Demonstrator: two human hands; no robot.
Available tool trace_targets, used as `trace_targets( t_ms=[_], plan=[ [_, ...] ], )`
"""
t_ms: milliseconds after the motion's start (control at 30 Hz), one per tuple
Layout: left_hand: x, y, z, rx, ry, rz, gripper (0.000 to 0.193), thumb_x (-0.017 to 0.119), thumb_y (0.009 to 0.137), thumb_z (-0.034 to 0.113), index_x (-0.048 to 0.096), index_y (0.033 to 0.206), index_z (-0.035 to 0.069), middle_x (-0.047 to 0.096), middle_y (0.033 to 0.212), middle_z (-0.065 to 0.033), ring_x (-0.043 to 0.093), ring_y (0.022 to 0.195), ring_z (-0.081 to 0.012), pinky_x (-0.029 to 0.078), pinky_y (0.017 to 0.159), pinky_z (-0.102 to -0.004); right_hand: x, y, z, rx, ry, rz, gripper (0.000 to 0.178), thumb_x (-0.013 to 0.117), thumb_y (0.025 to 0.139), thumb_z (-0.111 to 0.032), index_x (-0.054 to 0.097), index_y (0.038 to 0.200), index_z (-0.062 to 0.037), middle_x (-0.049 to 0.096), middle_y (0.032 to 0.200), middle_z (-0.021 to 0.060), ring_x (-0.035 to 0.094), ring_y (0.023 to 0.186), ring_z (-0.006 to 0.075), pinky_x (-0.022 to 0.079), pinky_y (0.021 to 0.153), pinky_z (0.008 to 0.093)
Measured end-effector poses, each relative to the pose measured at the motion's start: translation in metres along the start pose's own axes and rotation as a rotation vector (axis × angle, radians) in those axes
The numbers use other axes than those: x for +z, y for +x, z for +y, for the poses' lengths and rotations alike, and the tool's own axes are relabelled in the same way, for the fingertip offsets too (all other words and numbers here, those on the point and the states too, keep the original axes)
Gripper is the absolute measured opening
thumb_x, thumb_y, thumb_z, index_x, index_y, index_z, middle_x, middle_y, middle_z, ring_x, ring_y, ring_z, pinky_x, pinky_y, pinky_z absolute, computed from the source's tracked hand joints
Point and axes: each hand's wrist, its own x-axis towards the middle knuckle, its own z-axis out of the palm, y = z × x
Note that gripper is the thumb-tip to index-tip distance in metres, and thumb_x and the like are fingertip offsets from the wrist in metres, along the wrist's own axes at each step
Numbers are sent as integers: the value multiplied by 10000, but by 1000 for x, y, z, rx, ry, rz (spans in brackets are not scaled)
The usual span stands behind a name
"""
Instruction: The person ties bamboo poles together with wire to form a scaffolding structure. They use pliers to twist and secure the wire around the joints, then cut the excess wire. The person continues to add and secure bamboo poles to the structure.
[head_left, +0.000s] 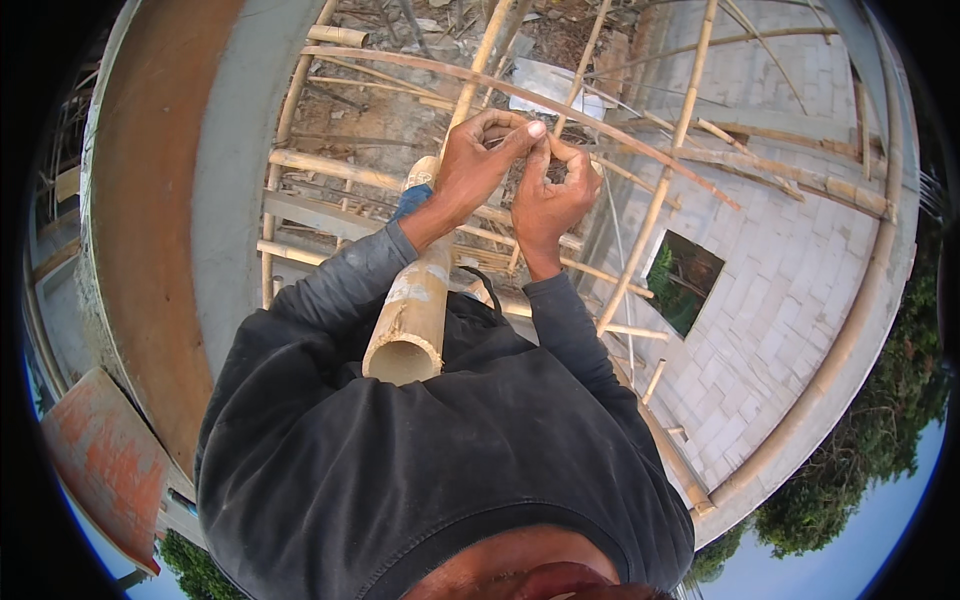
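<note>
My left hand [480, 160] and my right hand [553, 195] meet in front of me at chest height, fingertips pinched together. Whatever sits between the fingers is too small to make out. Just beyond the fingertips in the picture runs a long, thin reddish-brown strip [450, 70]; whether it is touched I cannot tell. Below my left forearm, a thick bamboo pole [412, 310] points toward my chest with its hollow cut end facing me. A thin pale line [617, 235] hangs down beside my right hand.
Bamboo scaffolding poles [690, 95] cross all around, with littered ground [350, 120] far below. On the right stands a pale block wall [770, 300] with a square opening [684, 283]. A grey and brown concrete ledge [160, 200] runs along the left. An orange-stained board [105, 465] leans at lower left.
</note>
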Motion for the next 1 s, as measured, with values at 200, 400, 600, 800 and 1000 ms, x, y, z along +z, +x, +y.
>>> trace_targets(
  t_ms=[200, 400, 600, 800, 1000],
  plan=[
    [-2, -3, 10, -88, -60, -23, 402, 823, 950, 256, 694, 1185, -43, 789, 1058, -175, 748, 968, -176, 602, 832, -314, -8, -7, -4, 59, 167, -128, 139, 714, 944, -63, 720, 1078, -26, 684, 1009, 117, 623, 981, 307, 424, 951, 460],
    [-22, 3, 4, -97, -85, -65, 358, 818, 946, 251, 694, 1166, -2, 801, 1033, -130, 741, 878, -125, 572, 732, -268, -42, 2, -18, 0, 114, -441, 362, 651, 987, -52, 698, 1346, -45, 660, 1143, 155, 634, 1087, 312, 484, 962, 437],
    [-46, 8, 8, -55, -49, -297, 287, 791, 957, 221, 692, 1138, 22, 795, 984, -92, 718, 848, -97, 547, 704, -267, -68, 43, -21, 79, 237, -447, 442, 631, 952, -3, 693, 1382, -87, 640, 1290, 138, 591, 1229, 287, 479, 1012, 411],
    [-39, 1, 28, -62, 36, -628, 201, 769, 981, 169, 696, 1107, 30, 787, 933, -81, 718, 861, -91, 555, 737, -261, -60, 102, -16, -710, -28, -723, 426, 701, 845, -23, 745, 1255, -130, 667, 1331, 65, 511, 1404, 323, 387, 1146, 515],
    [-43, -6, 32, -42, 149, -511, 133, 768, 955, 103, 691, 1036, 33, 771, 966, -67, 722, 928, -111, 570, 889, -303, -76, 111, 13, -629, -53, -886, 134, 724, 942, -155, 692, 1056, -92, 697, 1213, 111, 568, 1327, 334, 445, 1091, 505]
  ],
)
